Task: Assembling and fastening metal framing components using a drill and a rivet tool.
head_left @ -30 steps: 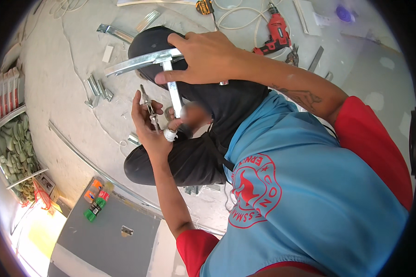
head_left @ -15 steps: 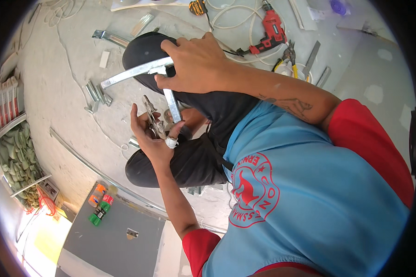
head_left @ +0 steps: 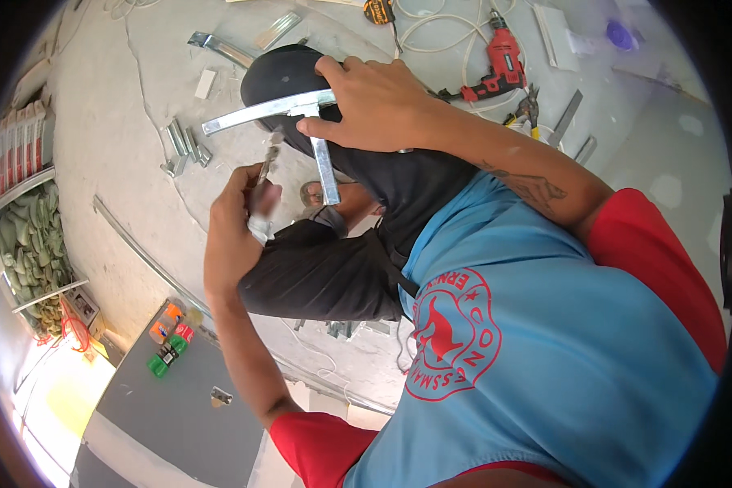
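Two galvanized metal channel pieces joined in a T shape (head_left: 256, 115) rest across my raised knee. My right hand (head_left: 376, 99) grips them near the joint, with its thumb across the metal. The shorter leg of the T points down between my knees. My left hand (head_left: 232, 232), apart from the metal, is closed around locking pliers (head_left: 270, 159). Motion blurs the tool and the fingertips, so its jaws cannot be read. White wrapping shows around the left thumb.
A red power drill (head_left: 503, 61) and yellow-handled pliers (head_left: 530, 112) lie at the upper right, near a tape measure (head_left: 378, 10). Cut channel pieces (head_left: 185, 145) and a long channel (head_left: 142, 250) lie on the floor. Bottles (head_left: 171, 351) stand or lie on a grey board (head_left: 179, 423).
My left hand, with the locking pliers, has moved left, away from the lower leg of the T. The whole view has shifted a little; my right hand keeps its grip.
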The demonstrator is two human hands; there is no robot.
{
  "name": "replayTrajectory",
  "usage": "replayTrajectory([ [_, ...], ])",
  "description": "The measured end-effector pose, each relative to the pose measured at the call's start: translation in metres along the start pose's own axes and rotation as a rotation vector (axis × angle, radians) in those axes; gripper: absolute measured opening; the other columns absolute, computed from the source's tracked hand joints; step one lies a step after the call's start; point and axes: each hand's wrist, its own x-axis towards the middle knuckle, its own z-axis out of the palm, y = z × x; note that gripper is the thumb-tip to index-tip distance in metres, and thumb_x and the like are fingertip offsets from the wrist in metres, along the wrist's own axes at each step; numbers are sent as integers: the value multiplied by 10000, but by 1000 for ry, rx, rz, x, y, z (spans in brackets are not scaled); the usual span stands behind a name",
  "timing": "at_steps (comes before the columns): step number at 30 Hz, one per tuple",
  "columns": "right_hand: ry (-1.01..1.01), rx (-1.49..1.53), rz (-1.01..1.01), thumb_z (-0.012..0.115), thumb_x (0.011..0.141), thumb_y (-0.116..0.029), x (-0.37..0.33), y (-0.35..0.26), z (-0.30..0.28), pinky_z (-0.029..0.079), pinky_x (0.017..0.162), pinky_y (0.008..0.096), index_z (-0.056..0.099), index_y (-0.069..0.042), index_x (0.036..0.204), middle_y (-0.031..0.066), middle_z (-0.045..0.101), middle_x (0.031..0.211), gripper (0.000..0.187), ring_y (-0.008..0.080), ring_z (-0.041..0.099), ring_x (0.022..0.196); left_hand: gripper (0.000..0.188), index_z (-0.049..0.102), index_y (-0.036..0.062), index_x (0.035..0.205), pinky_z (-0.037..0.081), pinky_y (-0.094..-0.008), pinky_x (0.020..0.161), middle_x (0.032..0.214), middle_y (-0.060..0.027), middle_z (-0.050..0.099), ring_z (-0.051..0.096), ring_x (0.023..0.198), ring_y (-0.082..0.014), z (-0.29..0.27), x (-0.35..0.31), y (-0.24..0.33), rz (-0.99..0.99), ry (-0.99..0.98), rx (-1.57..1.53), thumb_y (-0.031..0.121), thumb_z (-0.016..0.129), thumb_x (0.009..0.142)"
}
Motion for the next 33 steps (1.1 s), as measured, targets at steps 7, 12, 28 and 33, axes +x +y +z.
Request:
replayTrajectory([
  [7, -44, 18, -15, 598, 853, -612, 1, 2, -3, 533, 735, 475, 459, 66, 1179, 279, 638, 948, 765, 421, 664, 881, 287, 619, -65, 1036, 466, -324, 655, 705, -191, 610, 578, 646, -189, -27, 32, 9, -100, -267, 311, 187, 669, 909],
  [12, -56, 20, -7, 600, 843, -630, 3, 4, -1, 537, 739, 475, 435, 72, 1204, 285, 634, 956, 806, 425, 664, 878, 308, 629, -59, 1014, 452, -381, 624, 676, -220, 589, 561, 601, -281, -28, 43, 20, 50, -247, 379, 226, 664, 903],
  [28, -85, 35, -3, 611, 817, -660, 4, 6, -2, 541, 754, 470, 412, 88, 1205, 290, 629, 985, 866, 425, 662, 901, 359, 668, -74, 817, 459, -471, 625, 677, -287, 587, 587, 662, -460, -22, 58, 71, -284, -384, 620, 269, 622, 915],
  [33, -57, 45, -7, 619, 811, -660, 4, 6, -1, 542, 747, 467, 418, 90, 1191, 288, 632, 970, 865, 422, 666, 891, 371, 679, -68, 841, 468, -468, 611, 671, -281, 594, 597, 627, -439, -20, 55, 53, -124, -336, 669, 288, 617, 920],
])
